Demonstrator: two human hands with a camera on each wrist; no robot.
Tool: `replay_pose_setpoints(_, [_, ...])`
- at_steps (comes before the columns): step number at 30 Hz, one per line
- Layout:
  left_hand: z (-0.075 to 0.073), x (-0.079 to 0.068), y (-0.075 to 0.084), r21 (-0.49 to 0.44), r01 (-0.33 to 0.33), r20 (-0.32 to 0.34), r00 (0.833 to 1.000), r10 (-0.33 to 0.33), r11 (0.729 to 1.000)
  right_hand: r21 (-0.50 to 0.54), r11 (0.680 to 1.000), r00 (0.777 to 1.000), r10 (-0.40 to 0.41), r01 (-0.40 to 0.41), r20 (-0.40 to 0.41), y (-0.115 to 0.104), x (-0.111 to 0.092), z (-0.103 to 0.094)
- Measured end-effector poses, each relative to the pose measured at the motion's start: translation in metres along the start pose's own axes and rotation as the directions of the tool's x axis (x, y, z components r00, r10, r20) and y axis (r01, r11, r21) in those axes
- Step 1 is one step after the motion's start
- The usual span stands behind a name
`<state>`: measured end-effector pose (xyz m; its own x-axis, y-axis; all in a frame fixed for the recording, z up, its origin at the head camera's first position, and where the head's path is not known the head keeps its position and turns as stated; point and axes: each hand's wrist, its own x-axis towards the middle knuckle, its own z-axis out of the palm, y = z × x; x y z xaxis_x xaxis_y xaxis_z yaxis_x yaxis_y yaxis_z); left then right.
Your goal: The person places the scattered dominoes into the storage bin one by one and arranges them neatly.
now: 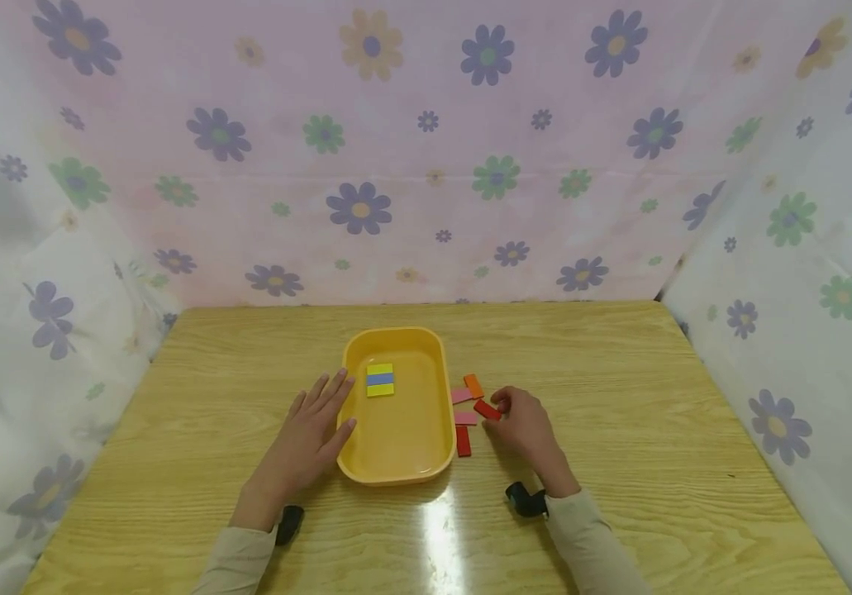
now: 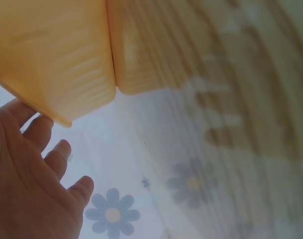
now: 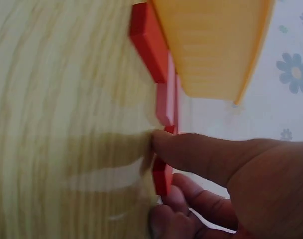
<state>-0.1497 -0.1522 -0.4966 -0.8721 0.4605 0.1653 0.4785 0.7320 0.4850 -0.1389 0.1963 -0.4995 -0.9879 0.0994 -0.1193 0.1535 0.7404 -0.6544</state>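
A yellow-orange plastic tray (image 1: pixel 397 475) stands on the wooden table, with two yellow blocks (image 1: pixel 379 369) and a blue block (image 1: pixel 380 380) side by side on its floor. My left hand (image 1: pixel 310 442) touches the tray's left rim, its fingers fairly straight and spread; the left wrist view shows fingertips against the rim. To the right of the tray, my right hand (image 1: pixel 525 426) pinches a flat red block (image 1: pixel 487 410) between thumb and fingers, low over the tabletop. Near it lie an orange block (image 1: pixel 473 386), two pink blocks (image 1: pixel 465 419) and another red block (image 1: pixel 464 441).
The wooden table (image 1: pixel 619 372) runs back to a flower-patterned cloth (image 1: pixel 411 165), which also hangs at both sides. Dark wrist devices (image 1: pixel 526 500) sit by both sleeves. The tray's raised wall stands between the loose blocks and those inside.
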Motion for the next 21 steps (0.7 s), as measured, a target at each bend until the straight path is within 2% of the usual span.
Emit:
replay_pose_setpoints(13, [-0.001,0.0001,-0.0014,0.004,0.001,0.009,1.0,-0.001,1.0,0.01,0.998,0.998,-0.058,0.057,0.025,0.0044,0.0062,0.0033])
replay_pose_setpoints(21, [0.0024,0.0001,-0.0013,-0.026,-0.004,0.004,1.0,0.004,1.0,-0.024,0.99,0.99,-0.14,0.14,0.011,0.0087,0.0014,-0.0027])
